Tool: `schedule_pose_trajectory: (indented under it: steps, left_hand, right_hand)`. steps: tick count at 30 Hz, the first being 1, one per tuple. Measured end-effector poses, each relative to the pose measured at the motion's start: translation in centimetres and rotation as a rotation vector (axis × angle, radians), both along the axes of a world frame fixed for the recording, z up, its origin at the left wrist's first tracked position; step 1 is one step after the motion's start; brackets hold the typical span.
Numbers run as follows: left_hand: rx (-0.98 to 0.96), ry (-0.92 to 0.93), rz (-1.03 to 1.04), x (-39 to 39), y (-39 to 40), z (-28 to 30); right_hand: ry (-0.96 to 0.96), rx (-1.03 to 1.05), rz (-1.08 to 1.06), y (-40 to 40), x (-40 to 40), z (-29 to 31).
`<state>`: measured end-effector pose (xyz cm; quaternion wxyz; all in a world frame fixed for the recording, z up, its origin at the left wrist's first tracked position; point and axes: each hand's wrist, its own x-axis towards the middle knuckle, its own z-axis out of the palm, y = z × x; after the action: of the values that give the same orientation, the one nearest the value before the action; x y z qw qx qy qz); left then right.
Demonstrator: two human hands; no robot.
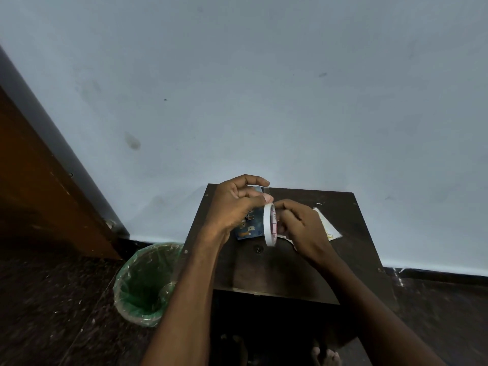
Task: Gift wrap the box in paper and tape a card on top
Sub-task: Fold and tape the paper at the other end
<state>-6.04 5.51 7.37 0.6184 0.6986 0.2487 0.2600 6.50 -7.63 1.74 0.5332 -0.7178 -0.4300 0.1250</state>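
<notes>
A white roll of tape (269, 224) stands on edge above the dark table (277, 270). My right hand (301, 228) holds the roll with its fingers curled into the ring. My left hand (235, 204) pinches the roll's top rim, and a clear strip of tape (260, 188) runs up to its raised index finger. Behind the hands lies the box wrapped in blue patterned paper (247, 229), mostly hidden. A white card (328, 227) with yellow marks lies flat on the table to the right of my right hand.
A green bin (144, 283) with a clear plastic liner stands on the floor left of the table. A pale wall rises right behind the table. A brown wooden door (39, 186) leans in at the far left. My feet (324, 355) show below the table's front edge.
</notes>
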Motion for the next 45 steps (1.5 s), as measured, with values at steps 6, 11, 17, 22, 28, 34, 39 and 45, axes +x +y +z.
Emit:
schedule_pose_trajectory:
  steps: [6, 11, 17, 22, 28, 34, 39, 45]
  left_hand:
    - [0.190, 0.115, 0.018, 0.4, -0.5, -0.4]
    - [0.227, 0.141, 0.030, 0.6, -0.4, -0.5]
    - [0.236, 0.153, 0.024, 0.6, -0.5, -0.6]
    - [0.232, 0.149, 0.021, 0.4, -0.5, -0.6]
    - [0.237, 0.141, 0.010, 0.4, -0.4, -0.5]
    - [0.249, 0.138, 0.017, 0.4, -0.1, -0.5]
    - [0.237, 0.135, 0.008, 0.3, -0.4, -0.8]
    - [0.251, 0.137, 0.000, 0.4, -0.3, -0.9]
  right_hand:
    - [-0.236, -0.337, -0.300, -0.9, 3.3, -0.8]
    - [-0.266, -0.571, -0.209, -0.8, 3.0, -1.4]
    - [-0.362, -0.607, -0.235, -1.7, 2.5, -0.8]
    - [-0.432, -0.644, -0.191, -2.3, 2.2, -0.9]
    - [-0.507, -0.733, -0.078, -3.1, 2.0, -0.3]
    - [-0.499, -0.731, -0.047, -2.7, 1.8, -0.7]
    - [-0.531, -0.705, -0.077, -2.7, 1.2, -0.8]
    - [-0.365, -0.597, -0.152, -4.1, 3.4, 0.5]
